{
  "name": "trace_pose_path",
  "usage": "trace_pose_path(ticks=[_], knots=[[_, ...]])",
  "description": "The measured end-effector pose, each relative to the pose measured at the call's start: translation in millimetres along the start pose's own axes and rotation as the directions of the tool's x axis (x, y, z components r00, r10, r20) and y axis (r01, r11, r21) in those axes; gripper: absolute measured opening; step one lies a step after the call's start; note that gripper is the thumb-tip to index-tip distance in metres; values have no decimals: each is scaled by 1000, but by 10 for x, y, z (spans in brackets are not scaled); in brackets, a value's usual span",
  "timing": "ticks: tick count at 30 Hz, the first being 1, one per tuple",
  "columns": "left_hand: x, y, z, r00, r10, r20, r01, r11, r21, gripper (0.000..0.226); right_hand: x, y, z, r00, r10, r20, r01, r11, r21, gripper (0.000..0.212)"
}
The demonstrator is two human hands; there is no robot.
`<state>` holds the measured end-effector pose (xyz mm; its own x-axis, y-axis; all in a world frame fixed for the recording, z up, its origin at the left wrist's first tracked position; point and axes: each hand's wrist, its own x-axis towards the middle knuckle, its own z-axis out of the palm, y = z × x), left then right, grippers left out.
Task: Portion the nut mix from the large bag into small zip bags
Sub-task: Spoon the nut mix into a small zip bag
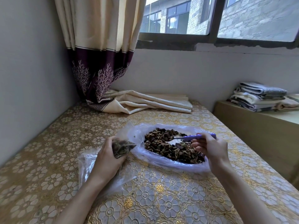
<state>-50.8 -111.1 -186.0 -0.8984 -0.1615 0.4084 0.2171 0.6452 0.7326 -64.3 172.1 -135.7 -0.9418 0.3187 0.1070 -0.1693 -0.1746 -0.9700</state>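
The large clear bag lies open on the table, spread flat, with the dark nut mix heaped inside. My right hand grips a purple-handled spoon whose bowl lies over the nuts. My left hand holds a small zip bag partly filled with nuts, its mouth turned toward the large bag. More clear plastic bags lie under my left wrist.
The table has a gold floral cover. A curtain hangs at the back left, its cream end bunched on the table. Folded linens are stacked on a low cabinet to the right.
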Motion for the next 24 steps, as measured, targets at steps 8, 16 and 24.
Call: trace_pose_path(ticks=[8, 16, 24], knots=[[11, -13, 8, 1000, -2, 14, 2, 1000, -6, 54, -50, -154, 132, 999, -38, 6, 37, 993, 111, 22], [-2, 25, -12, 1000, -11, 5, 11, 999, -32, 54, -290, -321, 540, 966, -38, 257, 0, 989, 145, 22], [-16, 51, -27, 1000, 2, -2, -2, 994, -113, 62, -515, -341, 818, 793, -280, 541, 383, 920, -87, 14]])
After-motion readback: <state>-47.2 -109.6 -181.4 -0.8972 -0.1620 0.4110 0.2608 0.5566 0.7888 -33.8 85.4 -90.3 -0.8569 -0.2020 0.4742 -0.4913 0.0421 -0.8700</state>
